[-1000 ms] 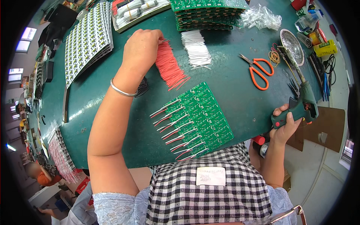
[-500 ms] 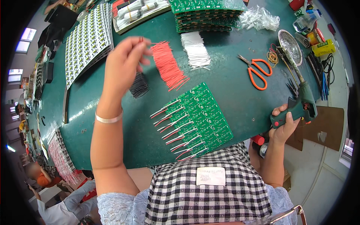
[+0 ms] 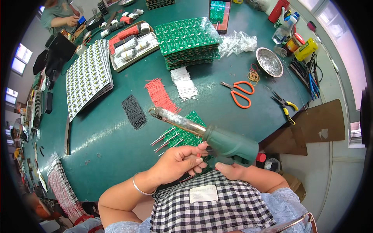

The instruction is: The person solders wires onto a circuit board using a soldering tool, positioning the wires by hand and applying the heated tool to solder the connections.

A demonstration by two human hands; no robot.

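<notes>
My right hand (image 3: pixel 231 171) is closed around the handle of a green soldering gun (image 3: pixel 233 145). Its metal barrel points to the left, above a green circuit board panel (image 3: pixel 193 118). Red and white wires stick out from the panel's left side. My left hand (image 3: pixel 186 163) is pinched just below the gun, with a bit of red wire (image 3: pixel 199 155) showing at its fingertips. Gun and hands hide much of the panel. Beyond it lie bundles of red wires (image 3: pixel 161 95), black wires (image 3: pixel 134 112) and white wires (image 3: pixel 184 83).
Orange-handled scissors (image 3: pixel 241 93) and yellow-handled pliers (image 3: pixel 285 106) lie to the right, near a metal dish (image 3: pixel 269 62). A stack of green boards (image 3: pixel 186 39) stands behind the wires. White panels (image 3: pixel 89 73) are at the left, and a phone (image 3: pixel 219 15) stands at the back.
My left hand has come from the far side of the red wires down to the near panel. My right hand has swung the soldering gun leftward over the panel. The view has shifted.
</notes>
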